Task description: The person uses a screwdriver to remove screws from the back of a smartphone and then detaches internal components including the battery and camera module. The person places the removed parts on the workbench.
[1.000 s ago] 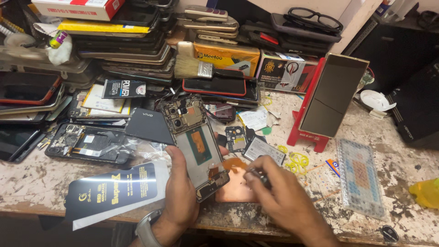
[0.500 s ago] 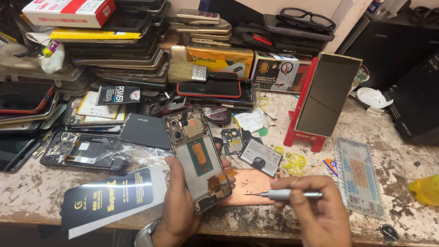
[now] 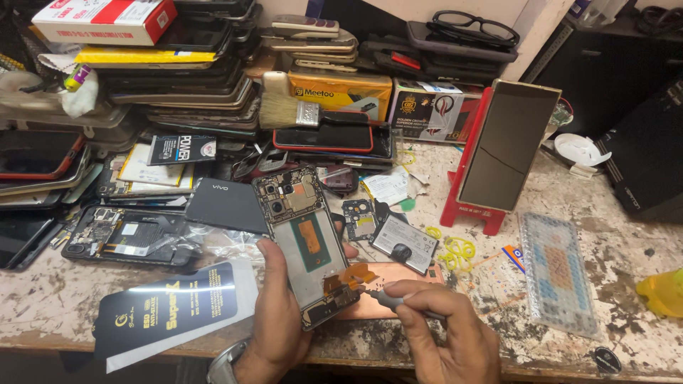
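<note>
dark flat pouch lies on bench left of the opened phone | left hand wraps fingers around the opened phone, holding it tilted above bench edge | right hand right of phone, pinching a grey screwdriver, tip at phone's lower end | red stand farther right of phone

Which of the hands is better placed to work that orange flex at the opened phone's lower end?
Right hand: it holds the screwdriver with its tip at the flex. Left hand is busy gripping the opened phone.
</note>
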